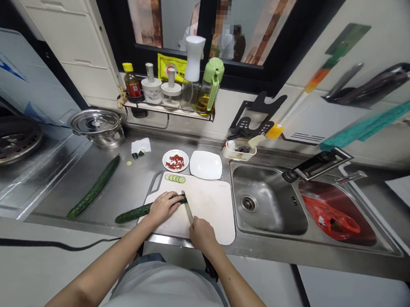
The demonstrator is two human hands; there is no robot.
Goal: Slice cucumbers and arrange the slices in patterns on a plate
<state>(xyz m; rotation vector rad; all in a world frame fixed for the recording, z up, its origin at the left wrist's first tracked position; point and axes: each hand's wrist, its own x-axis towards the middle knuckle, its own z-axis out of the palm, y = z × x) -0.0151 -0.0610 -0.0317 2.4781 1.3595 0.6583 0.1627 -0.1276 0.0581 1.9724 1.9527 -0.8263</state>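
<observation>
On a white cutting board lies a dark green cucumber, its left end sticking out past the board's edge. My left hand is closed over the cucumber near its right end. A kitchen knife is in my right hand, its blade at the cut end of the cucumber, close to my left fingertips. Several round cucumber slices overlap in a row at the board's upper left. Behind the board stand a white plate of chopped red pieces and a bare white square plate.
A second cucumber lies on the steel counter at left, near cut ends and a lidded pot. Right of the board is a sink with a faucet and a red plastic bag. Bottles line a wall rack.
</observation>
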